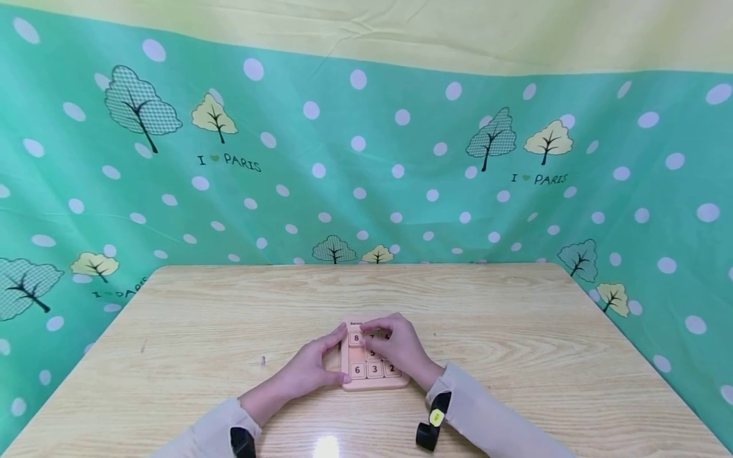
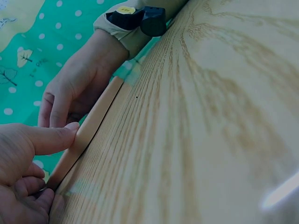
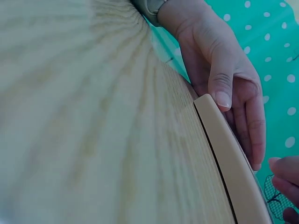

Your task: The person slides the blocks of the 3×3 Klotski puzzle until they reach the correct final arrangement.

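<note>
A wooden number sliding puzzle lies flat on the table, its tiles marked with dark digits. My left hand holds the board's left side, with the thumb at the near corner and the fingers near the far one. My right hand reaches over the board from the right, its fingertips at the 8 tile in the far left corner. Under the 8 is a bare slot; the 6 tile sits nearest me. The right hand covers some right-hand tiles. In the left wrist view, the left thumb touches the board's edge.
The board rests on a light wood-grain table. A tiny pale bit lies left of my left hand. Behind the table hangs a green dotted cloth with trees. Each wrist wears a black band.
</note>
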`<state>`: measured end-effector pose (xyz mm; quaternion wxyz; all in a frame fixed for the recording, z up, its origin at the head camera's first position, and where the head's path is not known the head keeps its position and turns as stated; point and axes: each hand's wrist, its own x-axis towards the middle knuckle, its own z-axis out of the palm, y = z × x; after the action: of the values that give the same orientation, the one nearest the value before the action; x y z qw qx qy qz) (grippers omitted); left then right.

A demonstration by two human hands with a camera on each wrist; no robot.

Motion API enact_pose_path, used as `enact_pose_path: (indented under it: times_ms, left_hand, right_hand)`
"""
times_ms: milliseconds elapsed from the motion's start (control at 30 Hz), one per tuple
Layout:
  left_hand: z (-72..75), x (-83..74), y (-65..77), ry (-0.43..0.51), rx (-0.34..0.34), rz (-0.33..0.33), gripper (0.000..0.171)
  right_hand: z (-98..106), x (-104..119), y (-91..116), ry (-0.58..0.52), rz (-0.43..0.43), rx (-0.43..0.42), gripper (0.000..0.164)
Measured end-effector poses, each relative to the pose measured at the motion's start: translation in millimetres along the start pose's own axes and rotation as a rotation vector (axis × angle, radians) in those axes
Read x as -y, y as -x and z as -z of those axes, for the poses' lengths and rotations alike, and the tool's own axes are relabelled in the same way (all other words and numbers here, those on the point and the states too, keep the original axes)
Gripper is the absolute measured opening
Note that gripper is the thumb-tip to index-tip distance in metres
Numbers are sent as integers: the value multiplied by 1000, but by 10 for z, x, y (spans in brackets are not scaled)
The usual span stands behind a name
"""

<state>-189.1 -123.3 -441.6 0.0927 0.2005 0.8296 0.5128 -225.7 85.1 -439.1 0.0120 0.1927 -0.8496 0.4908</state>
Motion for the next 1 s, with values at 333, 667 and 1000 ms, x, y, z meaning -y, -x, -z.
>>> enact_pose_path:
  times_ms: [333,667,1000]
  left_hand:
    - [4,-15,-11,-20,-4,2,91]
    - [0,-24,-19,4,1,10,91]
    - [1,10,-10,-22,6,31,92]
  right_hand:
    - [49,28,208,-52,1,61,25]
    - [42,86,381,-42,-1,114,28]
    - [16,83,434,1,19,126,27]
